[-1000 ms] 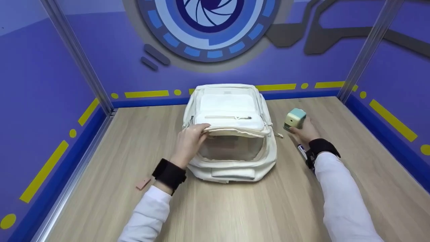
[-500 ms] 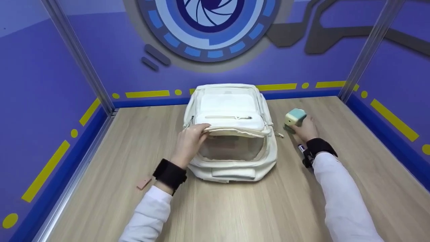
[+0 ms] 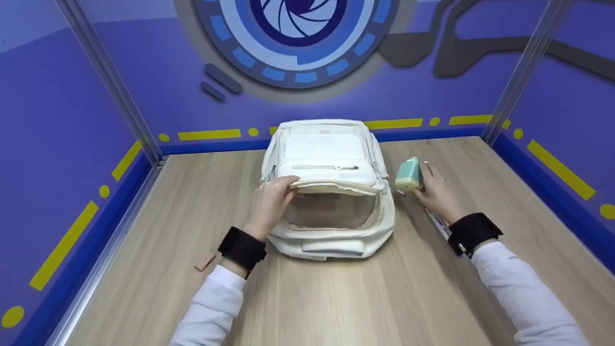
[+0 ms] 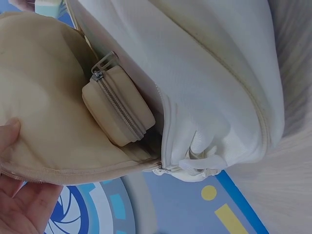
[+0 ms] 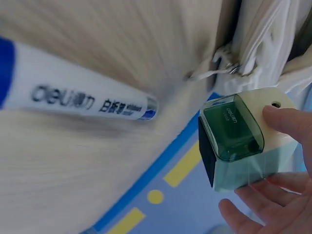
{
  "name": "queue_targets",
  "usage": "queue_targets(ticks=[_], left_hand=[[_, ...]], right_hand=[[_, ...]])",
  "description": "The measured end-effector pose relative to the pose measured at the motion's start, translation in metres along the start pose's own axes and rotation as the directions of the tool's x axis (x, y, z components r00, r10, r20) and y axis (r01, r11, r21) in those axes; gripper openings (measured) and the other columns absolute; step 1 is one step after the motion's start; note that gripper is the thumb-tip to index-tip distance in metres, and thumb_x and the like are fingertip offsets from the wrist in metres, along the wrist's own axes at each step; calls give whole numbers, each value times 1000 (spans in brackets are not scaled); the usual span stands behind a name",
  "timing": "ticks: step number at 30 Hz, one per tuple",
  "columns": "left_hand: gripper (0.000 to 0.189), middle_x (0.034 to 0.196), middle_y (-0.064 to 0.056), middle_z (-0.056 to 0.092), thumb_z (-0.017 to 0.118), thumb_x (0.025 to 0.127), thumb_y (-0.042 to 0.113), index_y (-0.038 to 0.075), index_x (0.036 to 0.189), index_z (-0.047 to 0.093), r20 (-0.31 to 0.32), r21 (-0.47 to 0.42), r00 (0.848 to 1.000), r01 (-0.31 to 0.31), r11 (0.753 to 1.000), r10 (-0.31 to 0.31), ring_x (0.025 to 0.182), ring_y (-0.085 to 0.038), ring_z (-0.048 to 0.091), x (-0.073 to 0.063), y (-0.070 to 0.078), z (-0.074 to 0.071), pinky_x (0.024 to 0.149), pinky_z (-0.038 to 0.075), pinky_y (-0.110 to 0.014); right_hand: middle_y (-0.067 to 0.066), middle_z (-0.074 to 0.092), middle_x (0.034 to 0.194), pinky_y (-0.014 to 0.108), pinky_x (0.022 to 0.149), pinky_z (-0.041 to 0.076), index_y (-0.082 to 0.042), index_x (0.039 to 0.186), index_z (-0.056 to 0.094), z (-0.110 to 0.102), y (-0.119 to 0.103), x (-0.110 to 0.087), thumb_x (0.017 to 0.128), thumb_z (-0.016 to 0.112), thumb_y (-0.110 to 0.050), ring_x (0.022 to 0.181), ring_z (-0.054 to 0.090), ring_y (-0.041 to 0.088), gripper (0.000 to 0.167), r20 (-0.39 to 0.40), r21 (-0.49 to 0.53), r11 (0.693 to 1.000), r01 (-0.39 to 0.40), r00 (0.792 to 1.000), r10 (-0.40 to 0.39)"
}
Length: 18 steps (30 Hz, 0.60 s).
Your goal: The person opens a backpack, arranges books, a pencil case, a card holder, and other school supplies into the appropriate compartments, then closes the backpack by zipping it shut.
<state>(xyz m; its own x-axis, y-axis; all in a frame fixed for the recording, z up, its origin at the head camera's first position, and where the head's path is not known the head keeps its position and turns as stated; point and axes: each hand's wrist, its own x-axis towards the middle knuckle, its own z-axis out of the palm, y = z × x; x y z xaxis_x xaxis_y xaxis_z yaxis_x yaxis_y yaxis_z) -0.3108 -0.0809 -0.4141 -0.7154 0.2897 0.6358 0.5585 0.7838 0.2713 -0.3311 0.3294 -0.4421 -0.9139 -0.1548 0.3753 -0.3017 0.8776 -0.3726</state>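
Observation:
A white backpack (image 3: 331, 144) lies on the table with its main compartment unzipped. My left hand (image 3: 271, 204) pinches the edge of its flap and holds it up, thumb on the beige lining (image 4: 44, 73). Inside the bag sits a small beige zippered case (image 4: 119, 105). Just right of the bag, my right hand (image 3: 438, 194) grips a mint-and-cream pencil sharpener (image 5: 243, 139) between thumb and fingers. Its dark green see-through bin (image 5: 234, 127) and round pencil hole show in the right wrist view.
A white whiteboard marker (image 5: 87, 90) with a blue end lies on the table under my right wrist. At the left, a small pink block (image 3: 205, 262) rests near my left forearm. Purple panels (image 3: 216, 115) stand behind and at both sides of the table (image 3: 326, 302).
My right hand has moved slightly left toward the bag with the pencil sharpener, which has turned and tilted. More of the marker's position under the wrist has shifted in view. My left hand stays put.

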Motion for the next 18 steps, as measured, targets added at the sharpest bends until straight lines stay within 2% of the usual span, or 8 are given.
queue_targets(ticks=[3,8,13,18], left_hand=[[19,108,-6,80,74,92,16,13,111,75,0,-6,1000,4,1000,-4,98,-26,77,1,0,1,81,63,-41],[20,109,-6,80,74,93,18,13,112,75,18,-14,1000,16,1000,-16,98,-27,77,1,0,0,81,63,-42],[21,109,-6,80,74,93,17,14,113,75,15,-11,999,39,999,-39,96,-27,78,1,0,-2,79,63,-42],[21,107,-8,80,73,93,15,13,113,74,11,-26,999,32,999,-32,95,-28,78,1,0,-1,78,63,-43]], right_hand=[[44,41,148,73,108,39,18,148,34,-6,-14,-16,90,74,-4,133,46,61,74,10,-58,996,61,998,-61],[44,43,148,69,109,42,17,149,35,-8,-39,-39,87,76,-2,132,50,60,77,24,-57,982,182,983,-181],[42,50,142,65,104,49,16,146,42,-1,-66,-52,85,79,-3,125,57,56,74,29,-64,941,332,943,-330],[33,56,140,58,104,53,13,141,50,6,-88,-54,84,84,-12,126,60,50,71,45,-201,873,444,894,-445]])
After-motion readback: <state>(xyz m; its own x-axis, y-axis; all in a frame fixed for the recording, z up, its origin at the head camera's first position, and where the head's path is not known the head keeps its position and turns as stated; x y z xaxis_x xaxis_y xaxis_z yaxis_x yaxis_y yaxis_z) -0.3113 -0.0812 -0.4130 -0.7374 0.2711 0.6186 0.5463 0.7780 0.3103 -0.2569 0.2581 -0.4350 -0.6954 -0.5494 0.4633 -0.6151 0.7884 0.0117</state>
